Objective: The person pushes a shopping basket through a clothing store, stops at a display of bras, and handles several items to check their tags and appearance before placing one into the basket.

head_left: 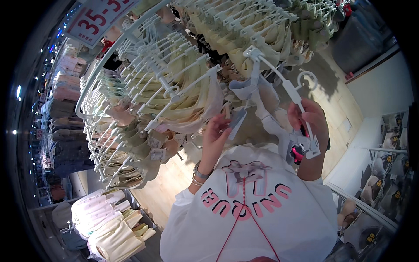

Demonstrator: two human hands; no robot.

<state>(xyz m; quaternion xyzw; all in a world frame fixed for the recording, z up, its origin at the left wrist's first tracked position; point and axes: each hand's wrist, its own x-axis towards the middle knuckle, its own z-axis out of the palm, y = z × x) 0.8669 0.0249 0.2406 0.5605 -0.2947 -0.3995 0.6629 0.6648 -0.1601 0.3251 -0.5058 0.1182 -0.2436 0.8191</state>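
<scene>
Rows of pale hung garments (192,96) stand left of and beyond the hands. A pale bra (267,97) hangs between the hands on a white hanger (291,90); its long axis runs upper left to lower right, hook toward upper right. The right hand (310,115), closed around the hanger, partly obscures it. The left hand (214,133), nearly closed, pinches a grey tag (237,123).
</scene>
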